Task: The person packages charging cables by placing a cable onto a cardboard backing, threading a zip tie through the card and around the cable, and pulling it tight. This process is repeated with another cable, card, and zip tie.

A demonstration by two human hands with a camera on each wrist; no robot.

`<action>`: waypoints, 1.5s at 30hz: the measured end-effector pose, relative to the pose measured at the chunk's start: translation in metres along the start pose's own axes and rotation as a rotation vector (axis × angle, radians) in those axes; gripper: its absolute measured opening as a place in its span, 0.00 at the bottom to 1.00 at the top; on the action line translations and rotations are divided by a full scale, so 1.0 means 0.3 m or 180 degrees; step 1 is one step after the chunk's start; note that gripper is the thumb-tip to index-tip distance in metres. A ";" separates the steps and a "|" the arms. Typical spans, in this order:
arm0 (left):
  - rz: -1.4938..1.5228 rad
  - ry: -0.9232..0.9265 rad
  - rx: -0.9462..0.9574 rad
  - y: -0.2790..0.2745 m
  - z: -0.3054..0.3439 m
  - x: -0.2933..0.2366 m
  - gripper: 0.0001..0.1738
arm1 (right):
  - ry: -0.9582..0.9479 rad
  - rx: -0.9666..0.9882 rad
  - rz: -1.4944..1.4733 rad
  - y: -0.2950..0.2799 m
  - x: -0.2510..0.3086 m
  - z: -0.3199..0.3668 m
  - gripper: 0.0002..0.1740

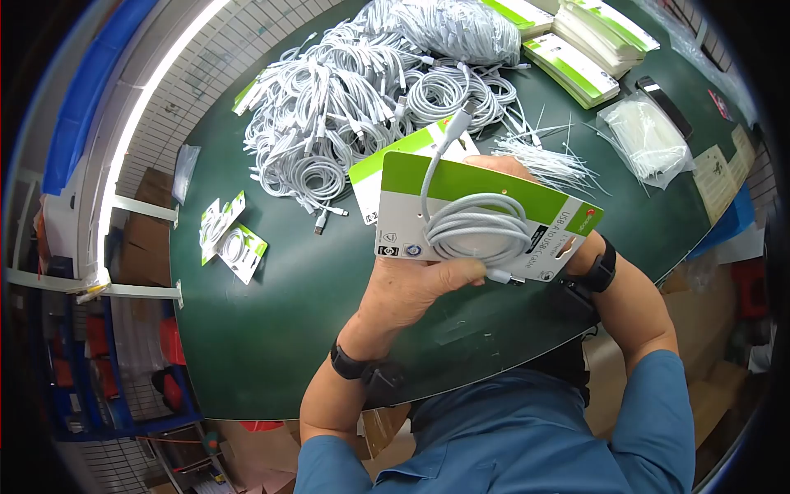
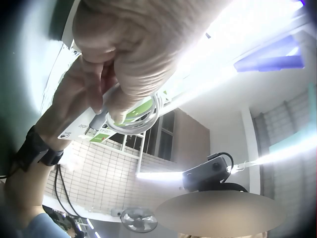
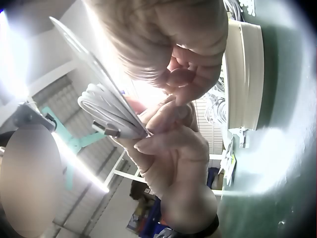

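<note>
My left hand (image 1: 407,288) grips a green-and-white cable card (image 1: 403,193) by its lower edge. Its thumb presses on the front, over the lower part of a coiled white USB cable (image 1: 477,226). One end of the cable rises past the card's top edge, ending in a plug (image 1: 459,123); another plug (image 1: 502,277) shows by the thumb. Behind the card is my right hand (image 3: 163,44), mostly hidden from the head view. In the right wrist view its fingers are curled close to the left fingers at the card's back; I cannot tell whether they pinch anything.
Behind the hands lies a large heap of white cables (image 1: 329,107), with another card (image 1: 370,173) before it. White cable ties (image 1: 551,160) spread nearby, beside a bag of ties (image 1: 646,140). Card stacks (image 1: 572,70) stand back right; carded cables (image 1: 234,243) lie left on the green table (image 1: 288,329).
</note>
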State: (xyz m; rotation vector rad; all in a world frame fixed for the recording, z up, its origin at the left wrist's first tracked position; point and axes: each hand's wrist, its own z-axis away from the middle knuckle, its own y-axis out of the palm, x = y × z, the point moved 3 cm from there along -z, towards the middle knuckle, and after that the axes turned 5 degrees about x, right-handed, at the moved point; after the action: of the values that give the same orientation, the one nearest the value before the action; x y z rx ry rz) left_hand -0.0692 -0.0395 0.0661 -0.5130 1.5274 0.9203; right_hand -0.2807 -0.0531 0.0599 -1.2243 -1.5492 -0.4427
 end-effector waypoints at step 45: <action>0.0599 0.0162 -0.0230 0.005 0.000 0.029 0.28 | -0.0303 -0.0188 0.0103 0.023 -0.018 0.044 0.23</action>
State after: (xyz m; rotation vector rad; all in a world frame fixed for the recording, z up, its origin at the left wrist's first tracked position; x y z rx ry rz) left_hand -0.0722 -0.0370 0.0580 -0.4524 1.6128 1.1182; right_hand -0.2817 -0.0425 0.0482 -1.3306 -1.6043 -0.4169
